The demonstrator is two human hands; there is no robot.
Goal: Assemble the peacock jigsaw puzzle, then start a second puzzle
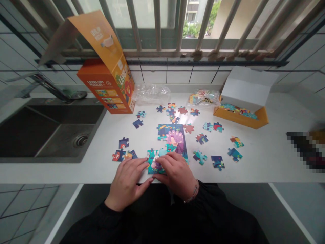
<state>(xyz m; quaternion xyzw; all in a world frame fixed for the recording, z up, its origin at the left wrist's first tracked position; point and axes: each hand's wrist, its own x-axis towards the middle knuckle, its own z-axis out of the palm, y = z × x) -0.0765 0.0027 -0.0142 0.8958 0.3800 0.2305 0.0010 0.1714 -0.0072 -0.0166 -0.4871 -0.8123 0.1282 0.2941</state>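
Observation:
A partly joined puzzle (175, 137) with a pink peacock lies on the white counter, and a section with a white rabbit (152, 156) forms its lower left. My right hand (176, 174) rests over the lower part of this puzzle, fingers bent and spread from the thumb, covering some of it. My left hand (129, 181) lies at the rabbit section's left edge, fingertips touching it, thumb apart from the fingers. Just beyond the left fingers are a few joined pieces (118, 155) with a dark blue piece (123, 142) above them. Several loose pieces (199, 157) lie to the right.
An orange puzzle box (109, 93) stands open at the back left, beside a sink (95, 135). Crumpled clear plastic (152, 93) and a bag of pieces (203, 97) lie near the wall. An open yellow box (241, 116) holds pieces at the back right.

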